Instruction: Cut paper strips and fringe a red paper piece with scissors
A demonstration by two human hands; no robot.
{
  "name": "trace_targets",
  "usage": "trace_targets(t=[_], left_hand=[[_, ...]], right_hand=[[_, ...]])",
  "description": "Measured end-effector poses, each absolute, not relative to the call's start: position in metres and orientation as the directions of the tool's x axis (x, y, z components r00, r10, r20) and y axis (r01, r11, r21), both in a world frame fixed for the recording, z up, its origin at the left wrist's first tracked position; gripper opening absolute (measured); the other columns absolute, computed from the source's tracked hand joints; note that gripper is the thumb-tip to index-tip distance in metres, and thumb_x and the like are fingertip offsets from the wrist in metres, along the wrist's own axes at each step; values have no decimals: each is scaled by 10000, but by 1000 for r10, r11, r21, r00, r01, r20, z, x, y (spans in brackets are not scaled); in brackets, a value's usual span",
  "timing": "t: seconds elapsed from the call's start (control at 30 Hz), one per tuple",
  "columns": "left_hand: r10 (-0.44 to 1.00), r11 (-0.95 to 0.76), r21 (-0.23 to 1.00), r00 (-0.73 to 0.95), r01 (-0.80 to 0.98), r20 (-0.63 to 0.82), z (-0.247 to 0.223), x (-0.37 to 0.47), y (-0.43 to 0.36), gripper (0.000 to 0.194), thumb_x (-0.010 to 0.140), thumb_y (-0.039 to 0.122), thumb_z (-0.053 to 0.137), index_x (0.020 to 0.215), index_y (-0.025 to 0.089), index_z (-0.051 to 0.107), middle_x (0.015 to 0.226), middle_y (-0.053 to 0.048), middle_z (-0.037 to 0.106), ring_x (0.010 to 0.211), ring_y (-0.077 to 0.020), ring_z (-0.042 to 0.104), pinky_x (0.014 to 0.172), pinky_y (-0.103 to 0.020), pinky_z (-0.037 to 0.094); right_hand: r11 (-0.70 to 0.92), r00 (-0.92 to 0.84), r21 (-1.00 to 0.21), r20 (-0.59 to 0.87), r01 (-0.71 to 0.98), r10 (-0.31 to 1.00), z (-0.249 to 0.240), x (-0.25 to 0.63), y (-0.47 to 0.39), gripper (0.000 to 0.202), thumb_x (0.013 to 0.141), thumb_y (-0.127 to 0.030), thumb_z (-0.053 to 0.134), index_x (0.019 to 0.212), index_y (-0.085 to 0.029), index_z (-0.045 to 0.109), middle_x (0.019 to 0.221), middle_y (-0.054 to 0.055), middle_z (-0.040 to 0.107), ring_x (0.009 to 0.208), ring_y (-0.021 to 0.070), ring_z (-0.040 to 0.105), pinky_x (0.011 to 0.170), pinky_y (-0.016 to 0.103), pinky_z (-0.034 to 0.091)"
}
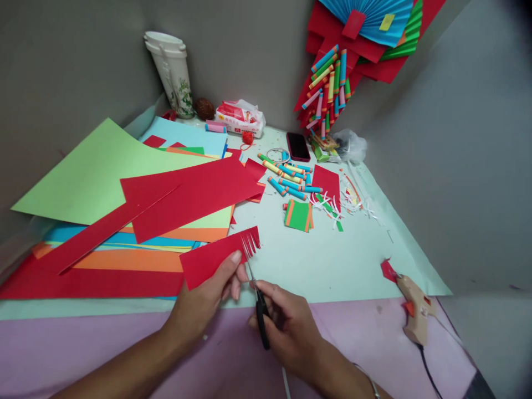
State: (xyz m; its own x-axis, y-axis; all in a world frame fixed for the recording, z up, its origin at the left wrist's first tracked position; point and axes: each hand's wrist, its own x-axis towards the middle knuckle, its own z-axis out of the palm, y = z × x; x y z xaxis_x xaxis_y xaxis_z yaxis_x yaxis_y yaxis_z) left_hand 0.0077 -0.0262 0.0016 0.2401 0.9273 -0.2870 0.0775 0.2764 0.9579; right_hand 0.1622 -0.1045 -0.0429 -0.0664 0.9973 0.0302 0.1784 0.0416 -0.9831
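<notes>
My left hand (222,280) pinches a red paper strip (211,256) by its lower edge, thumb on top. Narrow fringe cuts run along the right end of this strip. In my right hand (286,316) is a pair of scissors (261,316) with black handles. Its thin blades point up and away from me, at the fringed part of the paper beside my left fingertips. How far apart the blades are, I cannot tell. Larger red paper sheets (195,191) lie just beyond my left hand.
Stacked coloured paper (75,183) covers the left side. Rolled paper tubes (291,180), green cards (298,215), a phone (298,147) and white paper scraps (332,208) lie further back. A glue gun (415,310) with a cord rests at right. A cup (172,77) stands at the back wall.
</notes>
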Motion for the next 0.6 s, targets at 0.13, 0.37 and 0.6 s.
trace_targets(t=[0.13,0.37,0.6], left_hand=[[913,290,953,275,87,-302,1,9,-28,457,910,545,480,618,221,616,484,18,518,508,-153,483,568,-280,401],[903,318,947,288,52,-319,-1,10,-29,452,901,541,498,605,221,616,479,17,506,508,-155,467,562,-284,392],[902,320,947,292,39,-317,-1,10,-29,471,901,559,482,607,219,619,480,12,503,511,-158,473,551,-283,387]], right_hand=[[33,-45,-988,26,153,999,-42,161,-103,476,775,-84,598,1244,-170,594,781,13,679,570,95,591,567,180,506],[46,-34,-982,40,181,999,-41,161,-104,460,791,-111,579,1247,-167,599,771,25,670,580,111,589,571,196,511],[64,-49,-980,56,191,997,-40,161,-103,446,814,-135,566,1259,-153,592,764,31,660,589,117,589,578,205,509]])
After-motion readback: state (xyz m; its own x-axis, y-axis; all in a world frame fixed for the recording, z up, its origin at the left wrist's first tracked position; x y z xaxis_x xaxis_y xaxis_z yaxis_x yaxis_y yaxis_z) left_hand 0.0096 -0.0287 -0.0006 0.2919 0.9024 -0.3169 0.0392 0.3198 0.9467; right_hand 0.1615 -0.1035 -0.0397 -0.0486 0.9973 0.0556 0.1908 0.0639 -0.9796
